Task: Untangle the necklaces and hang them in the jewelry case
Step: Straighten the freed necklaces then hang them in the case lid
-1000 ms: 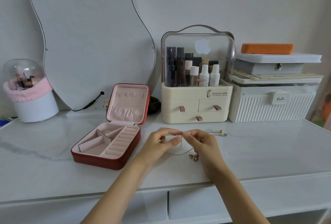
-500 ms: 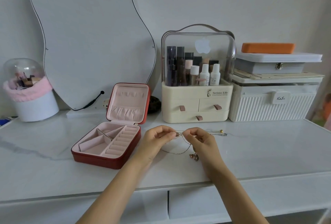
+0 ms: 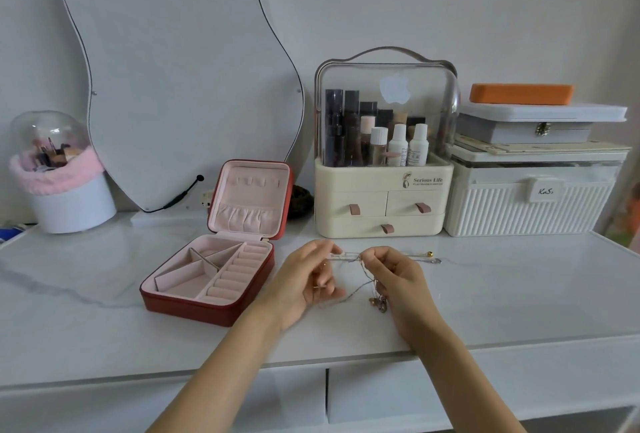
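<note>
White marble-look vanity top [image 3: 104,311] is carrying everything, w/ drawers along its front edge. A wavy frameless mirror [image 3: 180,79] is leaning on the wall at back left. Right of it a cream cosmetics organizer [image 3: 381,190] w/ clear domed lid & 3 small drawers is standing upright, bottles inside. A white ribbed storage box [image 3: 530,204] is sitting just beside it on the rt, w/ a grey latched box [image 3: 530,127] & an orange case [image 3: 521,94] stacked on top. At far left a white tub w/ pink fluffy rim & clear dome [image 3: 59,176] is holding makeup bits.

Red jewelry case [image 3: 214,256] is lying open left of centre, lid standing up, pink lining, compartments & ring rolls showing nothing in them.

Left hand [image 3: 304,280] & right hand [image 3: 398,276] are hovering over the top in front of the organizer, near each other. Rt hand is pinching the tangled necklaces [image 3: 367,280], chains & pendants dangling below its fingers. Left hand's fingers are curling at a strand stretched btwn the two hands; its grip is motion-blurred, looks like a pinch. A chain end w/ a gold bead [image 3: 429,254] is lying on the top just rt of the right hand.
</note>
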